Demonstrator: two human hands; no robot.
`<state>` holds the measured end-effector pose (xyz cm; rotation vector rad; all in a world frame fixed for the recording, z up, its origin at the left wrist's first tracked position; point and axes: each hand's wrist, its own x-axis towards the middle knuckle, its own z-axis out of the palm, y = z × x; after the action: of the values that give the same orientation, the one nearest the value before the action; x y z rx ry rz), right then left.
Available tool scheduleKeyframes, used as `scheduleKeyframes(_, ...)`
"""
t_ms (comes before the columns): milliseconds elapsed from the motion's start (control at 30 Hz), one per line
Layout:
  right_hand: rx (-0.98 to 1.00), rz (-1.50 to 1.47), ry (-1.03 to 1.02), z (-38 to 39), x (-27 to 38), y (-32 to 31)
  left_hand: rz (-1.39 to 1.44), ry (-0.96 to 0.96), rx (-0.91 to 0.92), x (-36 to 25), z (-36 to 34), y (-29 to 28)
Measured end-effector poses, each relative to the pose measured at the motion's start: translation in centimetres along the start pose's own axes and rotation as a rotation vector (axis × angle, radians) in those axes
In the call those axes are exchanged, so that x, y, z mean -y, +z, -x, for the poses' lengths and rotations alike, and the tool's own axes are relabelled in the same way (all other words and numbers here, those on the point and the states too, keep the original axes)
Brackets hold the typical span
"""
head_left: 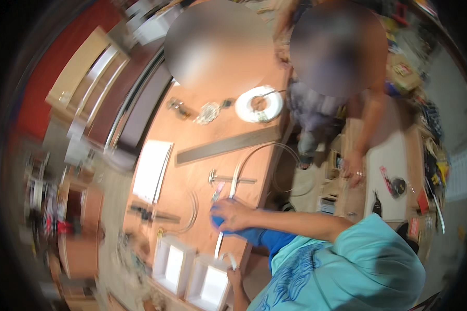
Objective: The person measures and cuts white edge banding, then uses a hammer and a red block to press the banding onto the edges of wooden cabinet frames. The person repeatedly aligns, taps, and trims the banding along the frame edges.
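Across the wooden table, my right hand (234, 215) is closed over a blue, blurred item (259, 236) whose kind I cannot make out. It lies against a narrow white strip (219, 244) that runs along the table's near side and loops off at the far end. Lower down, my left hand (235, 276) has its fingers closed at the strip's near end, partly hidden by blur. Just beyond my right hand lies a T-shaped metal tool (233, 179) beside a small pinkish item (217, 191). White box-like drawers (167, 262) stand left of my left hand.
A grey-brown plank (228, 145), a roll of white strip (258, 104), a white panel (152, 171) and a dark clamp-like tool (153, 213) lie on the table (202, 181). At right, another person's hand (353, 167) rests near a second bench holding a tape measure (398, 186).
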<state>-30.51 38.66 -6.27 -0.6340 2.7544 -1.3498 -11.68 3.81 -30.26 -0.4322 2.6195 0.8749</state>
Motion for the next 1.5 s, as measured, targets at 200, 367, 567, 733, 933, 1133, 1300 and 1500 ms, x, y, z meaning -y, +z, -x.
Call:
scheduleKeyframes(200,0.070,-0.033,0.036,-1.2,0.8,1.2,-0.047,-0.249,-0.029,-3.9,8.9,2.7)
scheduleKeyframes(367,0.116,-0.030,-0.019,-1.0,1.9,2.6,0.091,-0.499,0.005,0.7,15.0,9.7)
scheduleKeyframes(567,0.022,-0.340,0.179,-1.7,1.2,4.5,0.213,-0.596,-0.004,3.6,17.9,10.3)
scheduleKeyframes(733,0.084,-0.398,0.769,-5.2,-14.2,12.3,0.441,-0.469,-0.103,-0.8,15.7,5.6)
scheduleKeyframes(933,0.175,-0.473,0.953,-9.4,-17.5,16.5,0.502,-0.512,-0.168,0.4,15.1,4.1)
scheduleKeyframes(1133,0.163,-0.697,0.921,-9.3,-19.4,15.8,0.523,-0.595,-0.091,1.5,16.2,6.5)
scheduleKeyframes(1300,-0.095,-0.413,0.470,-7.1,-7.7,10.7,0.608,-0.672,-0.051,1.7,17.3,7.6)
scheduleKeyframes(1500,-0.048,-0.038,-0.139,3.5,2.9,2.7,0.534,-0.572,0.043,-2.4,14.7,9.0)
